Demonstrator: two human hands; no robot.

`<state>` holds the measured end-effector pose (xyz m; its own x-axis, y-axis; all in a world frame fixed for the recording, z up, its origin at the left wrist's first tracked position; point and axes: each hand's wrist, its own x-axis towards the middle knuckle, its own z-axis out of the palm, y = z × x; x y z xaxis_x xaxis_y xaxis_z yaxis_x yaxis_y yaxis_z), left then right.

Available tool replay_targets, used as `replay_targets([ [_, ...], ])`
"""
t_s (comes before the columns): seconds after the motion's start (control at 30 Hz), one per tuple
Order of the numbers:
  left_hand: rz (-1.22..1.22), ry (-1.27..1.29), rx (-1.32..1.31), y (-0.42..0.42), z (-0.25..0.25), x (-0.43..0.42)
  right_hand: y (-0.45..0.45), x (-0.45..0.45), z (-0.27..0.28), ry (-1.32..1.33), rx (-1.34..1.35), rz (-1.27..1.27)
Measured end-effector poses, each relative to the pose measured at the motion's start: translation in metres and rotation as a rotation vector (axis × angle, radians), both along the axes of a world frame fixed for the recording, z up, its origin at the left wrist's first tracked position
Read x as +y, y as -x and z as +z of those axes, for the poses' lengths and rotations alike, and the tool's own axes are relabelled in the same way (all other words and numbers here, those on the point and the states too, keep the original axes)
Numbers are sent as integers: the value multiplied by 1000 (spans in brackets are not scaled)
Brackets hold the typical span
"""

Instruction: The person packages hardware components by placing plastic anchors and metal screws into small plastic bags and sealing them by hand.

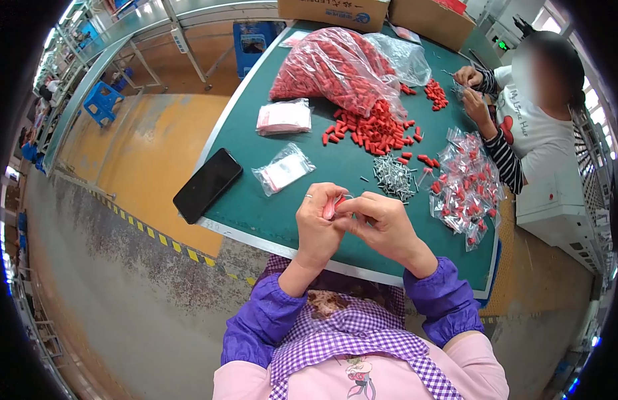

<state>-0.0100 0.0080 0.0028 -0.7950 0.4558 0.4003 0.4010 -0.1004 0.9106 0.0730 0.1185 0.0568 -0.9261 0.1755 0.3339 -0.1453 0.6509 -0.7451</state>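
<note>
Both hands meet over the table's near edge. My left hand (315, 227) is closed round a small clear plastic bag (330, 208) with red on it. At the bag's edge, my right hand (385, 223) pinches with thumb and forefinger; a red piece shows between the hands, and its exact hold is partly hidden. Just beyond lies a heap of small metal screws (394, 177). Behind that is a pile of loose red plastic plugs (375, 127). Filled little bags (465, 183) with red pieces are heaped to the right.
A large clear bag of red plugs (329, 63) fills the table's far side. To the left lie a stack of flat bags (284, 117), another bag pack (284, 171) and a black phone (207, 185). A co-worker (535, 107) handles small parts at right. Cardboard boxes (335, 13) stand behind.
</note>
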Motion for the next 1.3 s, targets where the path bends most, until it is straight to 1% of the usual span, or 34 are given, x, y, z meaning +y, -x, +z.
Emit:
replay_targets([
  [0.03, 26, -19, 106, 1, -3, 2, 2, 2, -8, -7, 54, -21],
  [0.07, 19, -14, 98, -1, -4, 1, 0, 4, -7, -2, 45, -27],
  [0.13, -264, -36, -427, -2, -2, -3, -5, 11, 6, 234, -103, -42],
  [0.17, -369, -143, -589, -2, 2, -4, -9, 16, 12, 264, -164, -43],
  [0.2, -375, -144, -592, 1, 8, -7, -11, 22, 12, 261, -166, -49],
  [0.27, -524, -172, -881, 7, 14, -15, -16, 30, 11, 197, -158, 33],
  [0.33, -503, -161, -875, 5, 8, -14, -20, 31, 13, 148, -157, 77],
  [0.4, -426, -188, -704, 0, 6, -11, -22, 32, 10, 163, -45, 118],
  [0.43, -431, -186, -705, -2, 6, -10, -23, 31, 4, 163, -46, 112],
  [0.5, -302, -226, -885, -2, 6, -8, -21, 24, -12, 736, -31, -80],
  [0.53, -302, -225, -884, -2, 7, -7, -21, 22, -15, 737, -30, -79],
  [0.6, -245, -281, -915, -6, 8, -8, -26, 16, -22, 766, -66, -188],
  [0.63, -248, -275, -919, -9, 9, -8, -26, 14, -27, 770, -67, -194],
  [0.7, -225, -279, -903, -14, 10, -7, -25, 11, -34, 793, 79, -209],
  [0.8, -230, -275, -941, -18, 10, -6, -26, 8, -33, 877, 98, -222],
  [0.93, -227, -232, -909, -22, 6, -8, -30, 11, -36, 859, 67, -248],
  [1.0, -198, -290, -877, -25, 5, -9, -31, 8, -33, 821, 52, -276],
  [1.03, -199, -287, -877, -24, 5, -10, -31, 8, -33, 824, 53, -278],
  [1.1, -281, -242, -916, -20, 6, -12, -29, 9, -33, 848, 100, -243],
  [1.2, -268, -167, -902, -19, 9, -13, -30, 9, -32, 857, 76, -238],
  [1.3, -261, -198, -904, -20, 8, -12, -29, 7, -31, 910, 87, -241],
])
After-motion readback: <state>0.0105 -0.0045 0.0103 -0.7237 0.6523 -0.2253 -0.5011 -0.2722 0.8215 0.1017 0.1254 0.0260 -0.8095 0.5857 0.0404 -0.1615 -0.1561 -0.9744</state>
